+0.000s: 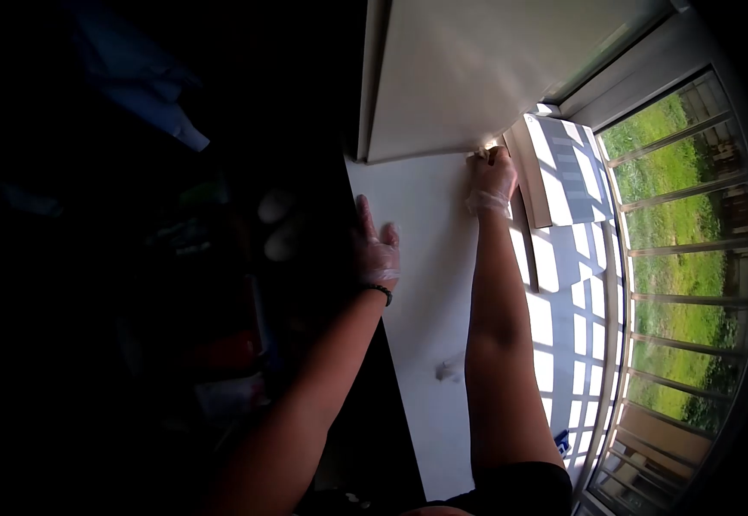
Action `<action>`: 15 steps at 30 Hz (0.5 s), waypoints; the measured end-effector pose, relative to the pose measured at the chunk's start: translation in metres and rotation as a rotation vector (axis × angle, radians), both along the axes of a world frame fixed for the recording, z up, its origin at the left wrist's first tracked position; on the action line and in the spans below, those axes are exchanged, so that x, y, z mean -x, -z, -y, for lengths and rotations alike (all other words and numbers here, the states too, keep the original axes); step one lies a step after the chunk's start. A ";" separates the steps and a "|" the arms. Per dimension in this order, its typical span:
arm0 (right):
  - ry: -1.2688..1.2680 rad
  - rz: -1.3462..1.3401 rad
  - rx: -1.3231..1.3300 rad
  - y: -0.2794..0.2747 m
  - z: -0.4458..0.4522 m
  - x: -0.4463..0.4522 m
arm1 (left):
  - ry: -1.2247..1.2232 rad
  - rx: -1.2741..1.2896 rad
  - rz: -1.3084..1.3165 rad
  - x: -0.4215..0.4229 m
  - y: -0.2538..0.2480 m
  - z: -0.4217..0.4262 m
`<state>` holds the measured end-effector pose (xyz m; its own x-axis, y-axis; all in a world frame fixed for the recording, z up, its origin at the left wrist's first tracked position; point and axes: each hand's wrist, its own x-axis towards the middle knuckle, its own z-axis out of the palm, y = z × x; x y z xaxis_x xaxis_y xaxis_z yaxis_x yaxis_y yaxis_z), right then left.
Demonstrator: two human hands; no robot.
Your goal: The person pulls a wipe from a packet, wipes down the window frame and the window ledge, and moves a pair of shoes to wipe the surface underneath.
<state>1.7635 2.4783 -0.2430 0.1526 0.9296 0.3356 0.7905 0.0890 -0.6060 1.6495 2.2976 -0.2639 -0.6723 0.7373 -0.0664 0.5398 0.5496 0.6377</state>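
My right hand (494, 179), in a clear plastic glove, reaches to the far end of a white flat surface (421, 228). Its fingers are closed on a small pale wad, perhaps a cloth, which shows only in part at the fingertips. They are right by the lower edge of a white upright panel (451, 77). My left hand (377, 254), also gloved and with a dark bracelet at the wrist, rests at the surface's left edge. Its fingers are stretched out, the thumb is apart, and it holds nothing. A small crumpled whitish thing (449, 371) lies beside my right forearm.
A white and grey box-like object (563, 168) stands just right of my right hand. Beyond it is a barred window (683, 249), casting striped sunlight on the sill (567, 258). A small blue item (562, 442) sits near my right elbow. Dim, unclear objects fill the dark left side.
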 end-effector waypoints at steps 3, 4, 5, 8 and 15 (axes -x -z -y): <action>-0.400 0.075 -0.213 0.017 0.039 0.058 | -0.008 0.015 0.076 0.001 -0.005 0.001; -0.495 0.045 -0.172 0.008 0.055 0.076 | 0.002 0.057 0.136 0.003 -0.007 0.001; -0.602 0.025 -0.165 0.001 0.064 0.091 | 0.030 0.070 0.218 0.006 -0.011 0.001; -0.705 0.142 -0.134 -0.005 0.064 0.102 | 0.011 -0.225 0.186 -0.003 0.025 -0.003; -1.055 0.259 -0.161 -0.004 0.067 0.056 | -0.024 -0.207 0.295 0.003 0.021 -0.003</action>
<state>1.7076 2.4112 -0.2391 -0.7861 0.4941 0.3715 0.3725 0.8582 -0.3531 1.6468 2.3003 -0.2852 -0.6638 0.7395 -0.1115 0.3042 0.4032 0.8631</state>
